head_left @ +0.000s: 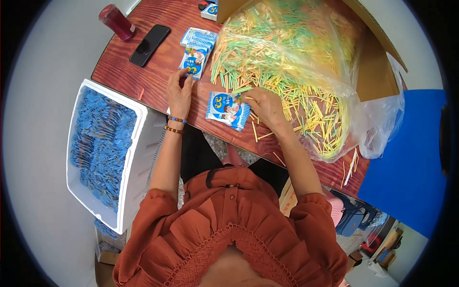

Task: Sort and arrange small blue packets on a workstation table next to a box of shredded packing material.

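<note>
My left hand rests on the wooden table, its fingertips touching the near end of a stack of blue-and-white packets. My right hand pinches a few thin sticks at the mouth of one blue-and-white packet that lies flat on the table. Just beyond it spreads a big heap of green, yellow and pink sticks on a clear plastic bag.
A white foam box full of blue packets stands at my left, below the table edge. A black phone and a red bottle lie at the far left. A cardboard box holds the bag. Loose sticks lie on the table near its right edge.
</note>
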A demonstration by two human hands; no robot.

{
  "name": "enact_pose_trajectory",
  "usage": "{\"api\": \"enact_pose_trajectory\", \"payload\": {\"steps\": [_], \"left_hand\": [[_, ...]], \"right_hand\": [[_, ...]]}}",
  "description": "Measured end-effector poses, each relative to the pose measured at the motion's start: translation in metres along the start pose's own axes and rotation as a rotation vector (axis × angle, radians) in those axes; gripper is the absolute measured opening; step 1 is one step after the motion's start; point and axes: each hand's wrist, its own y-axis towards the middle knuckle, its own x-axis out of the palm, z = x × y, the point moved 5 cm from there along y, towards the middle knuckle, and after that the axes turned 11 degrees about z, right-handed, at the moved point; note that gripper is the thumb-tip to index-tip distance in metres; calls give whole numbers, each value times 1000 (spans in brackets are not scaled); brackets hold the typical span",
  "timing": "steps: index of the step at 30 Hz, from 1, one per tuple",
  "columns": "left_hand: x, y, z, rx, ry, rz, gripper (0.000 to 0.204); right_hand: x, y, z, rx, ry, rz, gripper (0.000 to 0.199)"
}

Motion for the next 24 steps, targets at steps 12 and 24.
{"api": "enact_pose_trajectory", "payload": {"steps": [12,24], "left_hand": [[61,-65,96,-430,-522,-585,12],[94,-101,92,-618,-704,-484,10]], "right_hand": [[-39,-27,19,571,986,-77,19],[-48,-61,30,664,993,182,16]]}}
